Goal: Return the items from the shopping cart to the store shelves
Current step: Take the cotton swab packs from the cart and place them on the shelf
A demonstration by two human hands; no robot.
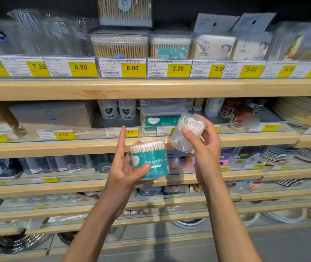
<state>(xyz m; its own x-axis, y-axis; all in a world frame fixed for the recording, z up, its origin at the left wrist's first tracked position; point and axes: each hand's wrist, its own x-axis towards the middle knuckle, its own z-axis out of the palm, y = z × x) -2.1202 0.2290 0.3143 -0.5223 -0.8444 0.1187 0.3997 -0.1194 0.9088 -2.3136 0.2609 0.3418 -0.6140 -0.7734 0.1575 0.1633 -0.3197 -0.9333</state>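
- Round tub of cotton swabs [150, 159] with a teal label, white tips packed upright under a clear top, held in front of the wooden shelf edge [75, 148], below the second row of goods.
- Clear plastic tub [186, 132], tilted, filled with small white pieces, probably floss picks, though too blurred to be sure; raised just beside and above the teal tub, level with the second shelf.
- Left hand [127, 167] grasping the swab tub from the side, thumb curled across the label, index finger pointing straight up.
- Right hand [204, 142] clasping the clear tub, thumb on its front, fingers wrapped behind.
- On the shelf behind: a rectangular teal swab box [159, 121], two white cups with heart prints [116, 109], yellow price tags [132, 68] along the rails.
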